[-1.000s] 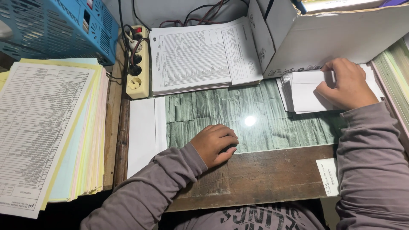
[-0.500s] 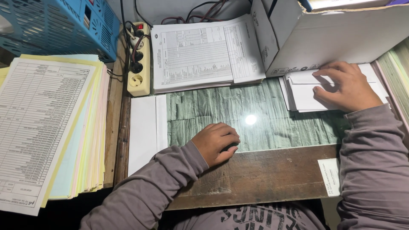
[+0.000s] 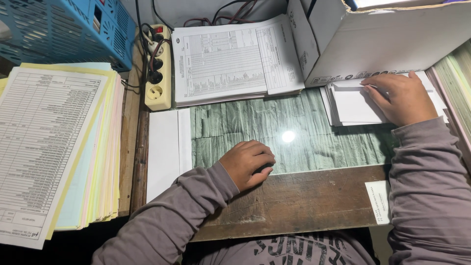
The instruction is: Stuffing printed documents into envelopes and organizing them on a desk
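Observation:
My left hand rests as a loose fist on the green glass-topped desk, close to its wooden front edge. Something small and dark shows under its fingers; I cannot tell what it is. My right hand lies palm down on a stack of white envelopes at the right, fingers stretched over the top one. Both arms wear grey sleeves.
A white cardboard box stands behind the envelopes. Printed forms lie at the back centre beside a cream power strip with plugs. A thick pile of coloured forms fills the left, under a blue plastic basket. A blank white sheet lies left of my fist.
My right hand's fingers have flattened and slid a little across the top envelope. The left fist has stayed where it was.

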